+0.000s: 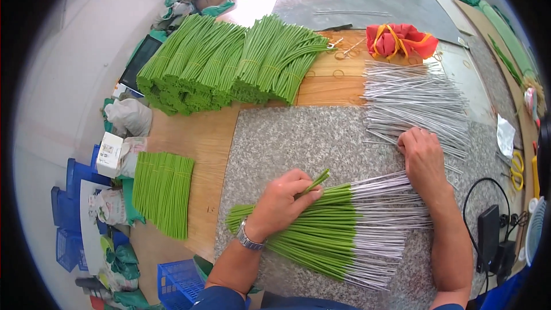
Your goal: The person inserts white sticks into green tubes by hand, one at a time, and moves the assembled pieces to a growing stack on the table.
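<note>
My left hand (284,204) is closed on a few thin green tubes (322,180), whose ends stick out past the thumb. Beneath it, a fan of green tubes (310,241) with silver wires (381,224) coming out of their right ends lies spread on the granite slab (287,138). At the near edge of a loose pile of silver wires (413,95), my right hand (423,152) has its fingers curled down and pinched on wires; its fingertips are partly hidden. The right forearm passes beside the fan's wire ends.
Large bundles of green tubes (224,63) are stacked at the far left; a smaller bundled row (163,192) lies nearer. A red cloth bundle with yellow ties (399,41) sits behind the wires. At right are yellow scissors (517,170) and a black adapter (488,235) with cables.
</note>
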Motion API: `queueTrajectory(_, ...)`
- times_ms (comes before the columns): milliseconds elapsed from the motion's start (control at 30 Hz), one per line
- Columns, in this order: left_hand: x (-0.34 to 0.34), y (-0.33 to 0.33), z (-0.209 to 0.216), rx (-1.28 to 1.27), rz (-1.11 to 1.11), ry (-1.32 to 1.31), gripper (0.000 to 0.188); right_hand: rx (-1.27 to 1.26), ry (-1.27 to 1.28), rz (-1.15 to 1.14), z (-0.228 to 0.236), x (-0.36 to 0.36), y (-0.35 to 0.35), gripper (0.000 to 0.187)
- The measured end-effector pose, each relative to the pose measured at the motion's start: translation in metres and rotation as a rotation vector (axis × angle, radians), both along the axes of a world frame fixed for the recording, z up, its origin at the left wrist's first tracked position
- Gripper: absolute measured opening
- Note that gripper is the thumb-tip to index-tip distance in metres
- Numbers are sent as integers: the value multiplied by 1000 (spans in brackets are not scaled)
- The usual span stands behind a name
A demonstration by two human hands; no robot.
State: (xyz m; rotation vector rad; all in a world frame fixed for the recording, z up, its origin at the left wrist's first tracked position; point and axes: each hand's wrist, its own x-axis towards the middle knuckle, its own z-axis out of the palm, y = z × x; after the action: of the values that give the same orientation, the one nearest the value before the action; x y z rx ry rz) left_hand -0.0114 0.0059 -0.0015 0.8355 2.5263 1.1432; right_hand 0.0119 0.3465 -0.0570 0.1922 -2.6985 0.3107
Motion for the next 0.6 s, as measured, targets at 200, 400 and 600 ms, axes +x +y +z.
queueTrajectory(200,-1,-1,1,-7,6,7,16,58,25,45,10,1,-1,10)
queueTrajectory(400,-6,-1,5,-1,-3,63,16,-135,182,188,19,-3,-15,27)
queueTrajectory(600,-5,2,5,14,15,23,16,-306,188,464,26,11,-25,26)
